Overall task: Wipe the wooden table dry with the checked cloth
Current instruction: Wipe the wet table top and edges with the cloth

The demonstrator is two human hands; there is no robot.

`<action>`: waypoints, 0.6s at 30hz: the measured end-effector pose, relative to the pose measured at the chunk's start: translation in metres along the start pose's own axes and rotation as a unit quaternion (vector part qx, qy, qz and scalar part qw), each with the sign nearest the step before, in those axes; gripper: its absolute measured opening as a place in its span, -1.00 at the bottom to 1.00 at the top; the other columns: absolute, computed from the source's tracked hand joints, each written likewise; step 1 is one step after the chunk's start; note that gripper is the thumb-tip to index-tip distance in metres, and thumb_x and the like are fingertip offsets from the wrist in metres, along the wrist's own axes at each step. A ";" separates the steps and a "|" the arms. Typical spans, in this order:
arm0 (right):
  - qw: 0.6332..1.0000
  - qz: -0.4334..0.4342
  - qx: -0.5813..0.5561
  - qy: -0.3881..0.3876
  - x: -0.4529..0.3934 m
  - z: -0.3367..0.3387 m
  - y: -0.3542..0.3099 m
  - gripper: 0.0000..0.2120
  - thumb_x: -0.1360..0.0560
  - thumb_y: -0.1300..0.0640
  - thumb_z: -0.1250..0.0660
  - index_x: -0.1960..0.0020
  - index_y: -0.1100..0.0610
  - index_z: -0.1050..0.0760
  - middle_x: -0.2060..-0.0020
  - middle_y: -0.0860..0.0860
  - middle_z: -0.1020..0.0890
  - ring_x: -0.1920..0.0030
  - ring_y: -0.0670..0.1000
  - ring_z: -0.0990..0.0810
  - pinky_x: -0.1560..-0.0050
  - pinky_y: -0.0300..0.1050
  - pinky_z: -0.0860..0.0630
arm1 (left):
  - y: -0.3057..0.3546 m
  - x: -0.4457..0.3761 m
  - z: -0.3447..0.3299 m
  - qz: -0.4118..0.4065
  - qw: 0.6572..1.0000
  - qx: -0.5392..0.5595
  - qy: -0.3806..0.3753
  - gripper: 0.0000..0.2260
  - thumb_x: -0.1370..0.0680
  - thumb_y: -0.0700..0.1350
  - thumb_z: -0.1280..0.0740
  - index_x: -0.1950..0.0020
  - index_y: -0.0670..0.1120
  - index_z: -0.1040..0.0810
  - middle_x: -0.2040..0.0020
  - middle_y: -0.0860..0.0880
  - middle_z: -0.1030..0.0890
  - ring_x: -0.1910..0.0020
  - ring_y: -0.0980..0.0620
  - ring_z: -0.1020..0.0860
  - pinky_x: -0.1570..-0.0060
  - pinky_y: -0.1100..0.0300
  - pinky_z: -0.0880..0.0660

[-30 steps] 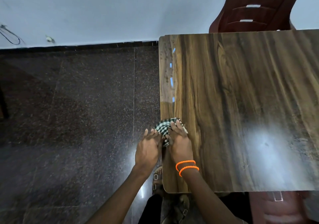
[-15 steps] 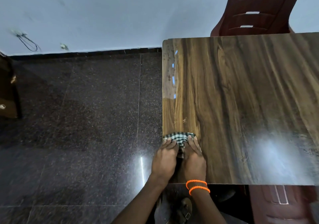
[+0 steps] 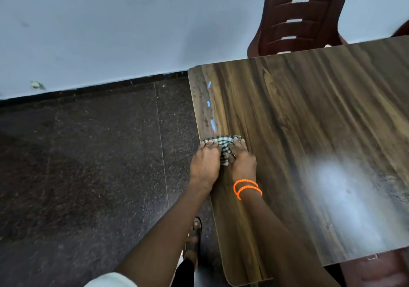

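Over on the left, speckled dark stone floor [image 3: 88, 165], polished and glossy, meets a pale blue wall [image 3: 110, 32] along a black skirting strip. Moving in, the left hand [image 3: 204, 165] sits right at the bench's left edge, fingers stretched flat and pressing down on the cloth [image 3: 222, 146]. That cloth is a bunched green-and-white check, soft and crumpled, lying on the wooden bench [image 3: 309, 131] just inside its left edge, pinned beneath both sets of fingers. Beside it, the right hand [image 3: 242, 162] lies flat too, fingers straight on the fabric, with two bright orange beaded bracelets [image 3: 247, 189] round the wrist. Neither grip is curled; both are open palms pushing down. The bench top is smooth brown wood grain with rounded corners, streaky, with a hazy white glare towards the right. Beyond the far edge stands a glossy maroon plastic chair [image 3: 303, 14] with a slotted back. Below the hands, a sandalled foot [image 3: 194, 238] on the floor.
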State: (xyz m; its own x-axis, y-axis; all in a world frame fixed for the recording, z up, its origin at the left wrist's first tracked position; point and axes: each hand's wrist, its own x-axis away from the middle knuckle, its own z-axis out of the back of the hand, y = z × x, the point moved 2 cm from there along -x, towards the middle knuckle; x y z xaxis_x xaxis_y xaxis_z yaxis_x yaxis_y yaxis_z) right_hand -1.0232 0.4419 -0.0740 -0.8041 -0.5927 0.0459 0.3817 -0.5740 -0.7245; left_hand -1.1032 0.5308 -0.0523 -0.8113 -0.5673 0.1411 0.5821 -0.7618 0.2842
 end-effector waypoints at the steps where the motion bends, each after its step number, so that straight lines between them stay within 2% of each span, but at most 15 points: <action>1: 1.000 -0.005 -0.005 -0.006 -0.005 -0.006 -0.006 -0.69 -0.46 0.40 -0.34 -0.19 0.28 -0.58 -0.35 0.17 -0.49 -0.47 0.14 -0.31 -0.39 -0.15 -0.24 | -0.009 -0.005 0.001 -0.013 1.000 -0.009 0.005 -0.69 -0.61 -0.17 -0.10 -0.26 -0.06 -0.53 -0.32 -0.03 -0.53 -0.37 -0.04 -0.40 -0.35 0.08 -0.35; 3: 1.000 -0.024 -0.012 0.000 -0.008 -0.014 -0.016 -0.68 -0.46 0.42 -0.33 -0.20 0.27 -0.58 -0.34 0.14 -0.51 -0.47 0.11 -0.31 -0.39 -0.19 -0.24 | -0.023 -0.010 0.006 -0.046 0.999 -0.014 0.017 -0.61 -0.56 -0.18 -0.01 -0.18 -0.09 -0.59 -0.23 -0.06 -0.59 -0.33 -0.05 -0.45 -0.44 0.02 -0.24; 5: 1.000 -0.020 -0.004 0.008 -0.003 -0.015 -0.021 -0.68 -0.44 0.42 -0.36 -0.17 0.28 -0.60 -0.31 0.16 -0.53 -0.44 0.15 -0.36 -0.38 -0.22 -0.24 | -0.028 -0.004 0.010 -0.095 0.994 -0.026 0.040 -0.54 -0.48 -0.19 0.04 -0.10 -0.12 -0.63 -0.10 -0.09 -0.65 -0.24 -0.09 -0.52 -0.45 -0.06 -0.21; 8: 0.999 0.010 0.029 0.010 0.015 -0.011 -0.018 -0.74 -0.42 0.37 -0.41 -0.10 0.26 -0.63 -0.25 0.17 -0.58 -0.37 0.20 -0.43 -0.31 -0.45 -0.15 | -0.035 0.012 -0.001 -0.144 0.988 -0.022 0.045 -0.59 -0.45 -0.24 -0.07 -0.14 -0.13 -0.63 -0.10 -0.09 -0.65 -0.25 -0.11 -0.52 -0.46 -0.10 -0.19; 10: 0.999 0.010 0.033 0.024 0.026 -0.008 -0.014 -0.73 -0.41 0.38 -0.42 -0.10 0.25 -0.64 -0.23 0.18 -0.60 -0.36 0.20 -0.44 -0.33 -0.51 -0.11 | -0.032 0.019 -0.007 -0.158 0.986 -0.004 0.047 -0.62 -0.46 -0.24 -0.11 -0.14 -0.12 -0.64 -0.12 -0.10 -0.65 -0.27 -0.13 -0.52 -0.48 -0.04 -0.15; 13: 0.998 -0.018 0.039 0.056 0.027 -0.001 -0.007 -0.72 -0.40 0.44 -0.42 -0.08 0.25 -0.64 -0.23 0.19 -0.59 -0.35 0.22 -0.44 -0.29 -0.39 -0.23 | -0.014 0.011 -0.009 -0.180 0.983 -0.004 0.035 -0.58 -0.47 -0.19 -0.04 -0.11 -0.10 -0.66 -0.13 -0.10 -0.66 -0.26 -0.11 -0.53 -0.46 0.02 -0.19; 16: 0.994 -0.046 0.057 0.084 0.000 0.009 -0.002 -0.75 -0.42 0.40 -0.41 -0.08 0.23 -0.65 -0.27 0.14 -0.57 -0.36 0.18 -0.45 -0.20 -0.17 -0.43 | 0.005 -0.023 0.008 -0.210 0.978 -0.011 0.016 -0.54 -0.48 -0.16 0.01 -0.11 -0.11 -0.66 -0.10 -0.09 -0.66 -0.22 -0.09 -0.55 -0.39 0.03 -0.30; 18: 0.993 -0.054 0.060 0.089 -0.029 0.013 0.001 -0.75 -0.42 0.36 -0.42 -0.09 0.24 -0.64 -0.27 0.15 -0.57 -0.35 0.17 -0.46 -0.23 -0.29 -0.33 | 0.009 -0.052 0.020 -0.177 0.984 -0.008 0.020 -0.56 -0.49 -0.15 -0.01 -0.04 -0.08 -0.68 -0.03 -0.04 -0.68 -0.15 -0.06 -0.57 -0.24 0.11 -0.43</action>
State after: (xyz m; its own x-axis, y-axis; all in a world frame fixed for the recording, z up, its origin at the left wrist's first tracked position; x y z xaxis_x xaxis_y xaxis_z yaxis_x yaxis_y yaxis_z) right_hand -0.9931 0.4510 -0.0668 -0.9070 -0.4209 -0.0100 0.3310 -0.6983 -0.6346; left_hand -1.0564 0.5597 -0.0376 -0.9611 -0.2763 -0.0009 0.2639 -0.9189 0.2932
